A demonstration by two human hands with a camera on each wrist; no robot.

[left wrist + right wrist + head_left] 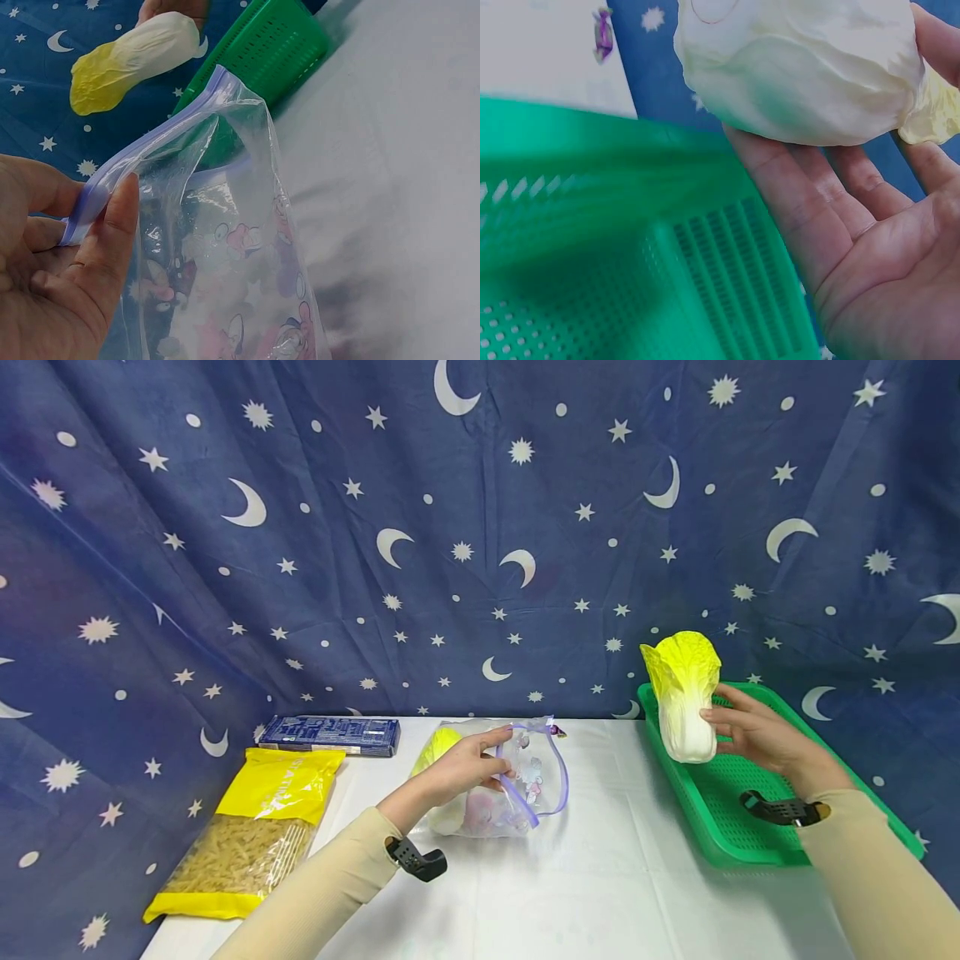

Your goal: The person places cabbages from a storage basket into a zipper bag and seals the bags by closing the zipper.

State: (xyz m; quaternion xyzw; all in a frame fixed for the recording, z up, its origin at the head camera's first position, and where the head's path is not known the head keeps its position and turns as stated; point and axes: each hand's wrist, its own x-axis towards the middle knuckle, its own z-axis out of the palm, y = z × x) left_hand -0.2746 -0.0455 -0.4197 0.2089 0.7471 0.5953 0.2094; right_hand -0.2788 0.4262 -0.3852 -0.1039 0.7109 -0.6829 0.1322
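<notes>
- Head view: the left hand (467, 767) pinches the zip bag (517, 785) mouth at centre of the bench (600, 877).
- The right hand (757, 731) grips a cabbage (684, 702) above the green tray (738, 827), at right.
- Left wrist view alone shows cartoon prints on the zip bag.

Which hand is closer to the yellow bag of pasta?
The left. The left hand pinches the zip bag mid-table, a short way right of the pasta bag. The right hand holds a cabbage above the green tray, far over on the right.
</notes>
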